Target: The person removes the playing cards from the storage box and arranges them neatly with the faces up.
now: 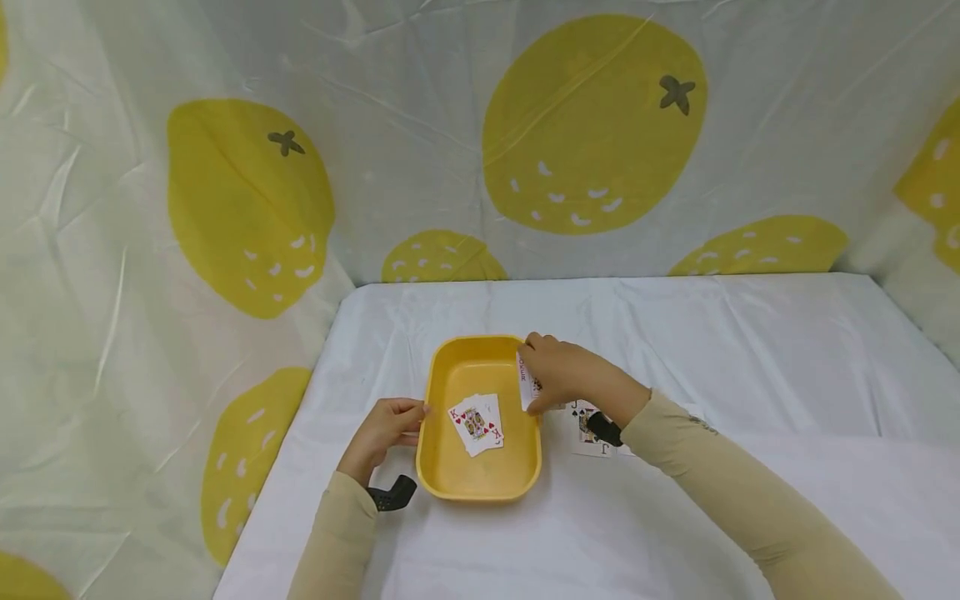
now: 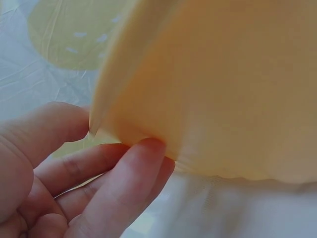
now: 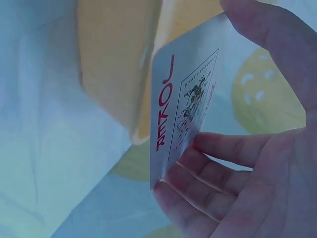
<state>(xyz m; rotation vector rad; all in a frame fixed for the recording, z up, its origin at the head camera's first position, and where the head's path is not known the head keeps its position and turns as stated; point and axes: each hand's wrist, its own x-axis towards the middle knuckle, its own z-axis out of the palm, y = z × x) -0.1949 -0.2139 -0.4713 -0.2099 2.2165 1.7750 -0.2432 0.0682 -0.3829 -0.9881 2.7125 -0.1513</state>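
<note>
My right hand (image 1: 558,372) holds a joker playing card (image 3: 185,106) by its edges, between thumb and fingertips. The card is tilted at the right rim of a yellow plastic tray (image 1: 480,477), its red JOKER lettering showing in the right wrist view. On the tray's floor lie a few overlapping cards, a king of hearts (image 1: 474,422) on top. My left hand (image 1: 384,433) grips the tray's left rim; in the left wrist view its fingertips (image 2: 143,158) touch the outer wall.
A jack card (image 1: 588,442) lies face up on the white cloth (image 1: 645,533) right of the tray, and other cards beside it are partly hidden by my right wrist. A lemon-print curtain (image 1: 420,150) hangs behind and to the left.
</note>
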